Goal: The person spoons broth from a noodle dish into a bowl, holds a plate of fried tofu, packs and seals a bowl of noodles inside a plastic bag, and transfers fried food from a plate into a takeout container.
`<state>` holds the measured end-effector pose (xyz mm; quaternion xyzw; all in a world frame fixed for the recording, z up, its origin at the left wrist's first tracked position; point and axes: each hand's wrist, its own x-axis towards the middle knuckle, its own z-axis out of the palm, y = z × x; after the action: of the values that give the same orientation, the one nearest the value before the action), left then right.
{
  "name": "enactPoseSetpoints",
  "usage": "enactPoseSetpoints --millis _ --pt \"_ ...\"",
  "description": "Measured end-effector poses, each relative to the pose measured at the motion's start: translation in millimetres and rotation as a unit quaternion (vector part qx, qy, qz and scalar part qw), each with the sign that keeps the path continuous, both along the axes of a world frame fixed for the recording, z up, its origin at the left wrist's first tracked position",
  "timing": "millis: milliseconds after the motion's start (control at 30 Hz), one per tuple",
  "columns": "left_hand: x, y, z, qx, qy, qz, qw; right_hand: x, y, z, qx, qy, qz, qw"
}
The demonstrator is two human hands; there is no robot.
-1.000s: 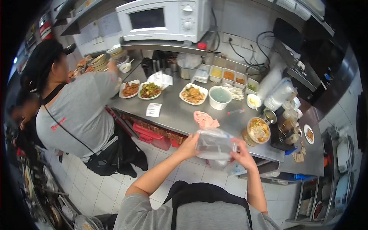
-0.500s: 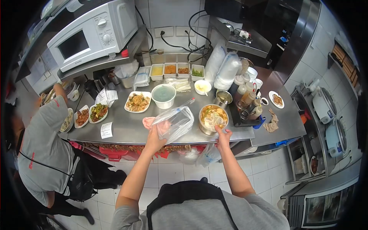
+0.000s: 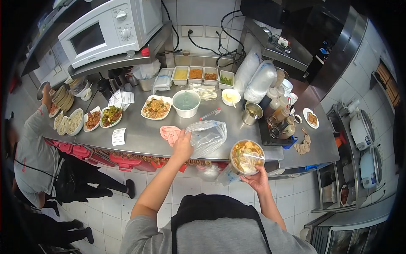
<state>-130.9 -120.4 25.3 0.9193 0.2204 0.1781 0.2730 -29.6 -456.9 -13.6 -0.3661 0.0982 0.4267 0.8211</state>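
Note:
My left hand [image 3: 182, 148] grips the rim of a clear plastic bag [image 3: 208, 137], which spreads to the right over the counter edge. Beside that hand lies a crumpled pink cloth [image 3: 169, 134]. My right hand [image 3: 257, 179] is closed around the lower right side of a clear round tub of soup [image 3: 247, 155], holding it up at the front edge. Orange broth and pale and green pieces show inside the tub. Behind the bag lie a red-capped pen [image 3: 210, 114] and a white tub with a translucent lid [image 3: 186, 101].
A noodle dish [image 3: 156, 107], a receipt [image 3: 119, 136] and several filled dishes stand leftward on the steel counter [image 3: 144, 137]. A bottle rack [image 3: 277, 137] and a metal pot [image 3: 252, 113] stand right. A co-worker [image 3: 36, 146] works at the far left. A microwave [image 3: 105, 34] sits above.
My right hand has lifted the soup tub off the counter and brought it nearer to me. My left hand and the bag have shifted slightly right. The co-worker has moved left.

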Motion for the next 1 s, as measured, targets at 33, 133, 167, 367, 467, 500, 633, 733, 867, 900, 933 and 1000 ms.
enactPoseSetpoints --millis 33,133,167,367,467,500,633,733,867,900,933,1000 --pt "1.9 -3.2 3.3 -0.020 0.017 0.000 1.000 -1.1 -2.7 3.9 -0.008 0.006 0.006 1.000" --pt "15.7 -5.6 -24.1 0.060 0.032 -0.016 0.998 -6.9 -2.5 35.1 -0.018 0.000 0.030 0.999" --pt "16.0 -13.2 -20.3 0.035 0.040 -0.025 0.998 -8.6 -0.7 44.8 -0.016 0.001 0.039 0.999" --pt "35.3 -46.6 -30.1 -0.218 -0.035 -0.203 0.954 -17.6 54.1 100.6 0.060 0.017 0.104 0.993" --pt "27.2 -43.1 -16.8 -0.474 -0.004 -0.214 0.854 -13.1 87.3 84.7 0.121 0.092 0.114 0.982" --pt "23.2 -38.2 -14.0 -0.556 0.027 -0.188 0.809 -10.9 98.0 77.8 0.127 0.108 0.116 0.979" --pt "5.4 -14.2 -28.7 -0.569 -0.023 -0.180 0.802 -6.7 128.3 56.3 0.058 0.091 0.091 0.990" --pt "-3.1 -10.0 -22.1 -0.533 -0.008 -0.151 0.832 2.6 137.9 32.1 0.052 0.082 0.099 0.990" --pt "0.7 -11.5 -26.9 -0.502 -0.005 -0.136 0.854 12.8 145.9 13.0 -0.013 0.020 0.158 0.987" --pt "1.4 -11.5 -28.5 -0.505 -0.003 -0.132 0.853 16.0 141.8 12.9 -0.068 -0.017 0.170 0.983" --pt "0.5 -12.5 -29.5 -0.505 -0.013 -0.125 0.854 16.4 136.7 26.5 -0.122 -0.054 0.180 0.974" --pt "-2.5 -13.5 -29.9 -0.504 -0.035 -0.110 0.856 25.7 122.8 30.3 -0.196 -0.123 0.172 0.957"
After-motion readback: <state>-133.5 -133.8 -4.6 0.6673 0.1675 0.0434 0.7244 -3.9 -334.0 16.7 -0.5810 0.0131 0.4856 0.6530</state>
